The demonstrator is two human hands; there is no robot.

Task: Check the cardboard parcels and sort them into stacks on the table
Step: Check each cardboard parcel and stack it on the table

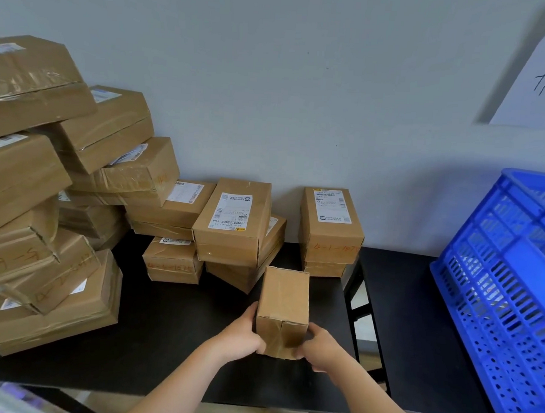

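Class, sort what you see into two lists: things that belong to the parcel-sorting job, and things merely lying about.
Job: held parcel, left hand, right hand, stacked parcels, black table.
Lying about: blue crate, paper sheet on wall.

the blue crate (510,282) and wall paper (543,72) run off the right edge; the parcel pile (30,162) is cut off at left.
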